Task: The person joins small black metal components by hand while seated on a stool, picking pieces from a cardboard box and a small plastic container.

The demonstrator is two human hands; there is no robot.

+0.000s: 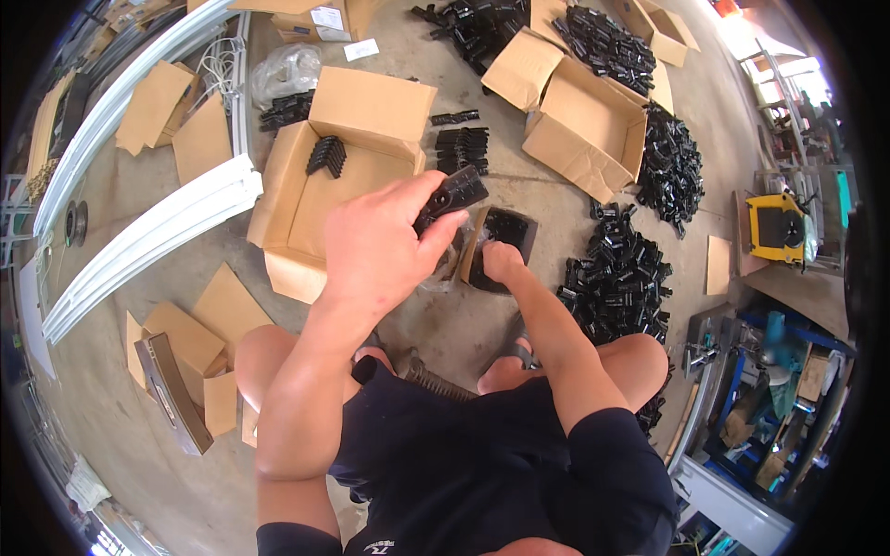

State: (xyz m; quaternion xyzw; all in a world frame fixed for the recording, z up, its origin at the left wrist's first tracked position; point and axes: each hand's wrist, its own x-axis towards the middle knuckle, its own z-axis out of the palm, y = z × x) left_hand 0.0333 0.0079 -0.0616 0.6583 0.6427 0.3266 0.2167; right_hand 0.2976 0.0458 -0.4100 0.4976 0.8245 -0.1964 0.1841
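Note:
My left hand (375, 236) is raised in front of me, thumb and fingers closed round a black bracket-like part (461, 189) with a round hole in its side. Just right of it and lower, my right hand (502, 263) reaches into a small cardboard box (473, 248) with small dark pieces in it. Its fingers are curled down and mostly hidden, so what they pinch does not show. Beyond my left hand lies a neat row of black parts (462, 148) on the floor. An open carton (362, 176) behind that hand holds a short stack of similar black parts (326, 157).
A large heap of black parts (616, 273) lies on my right, with another heap (672, 167) beyond it. A second open carton (593, 120) stands far right. White rails (153, 246) and flattened cardboard (199, 343) lie left. A yellow-framed case (777, 228) stands at the right.

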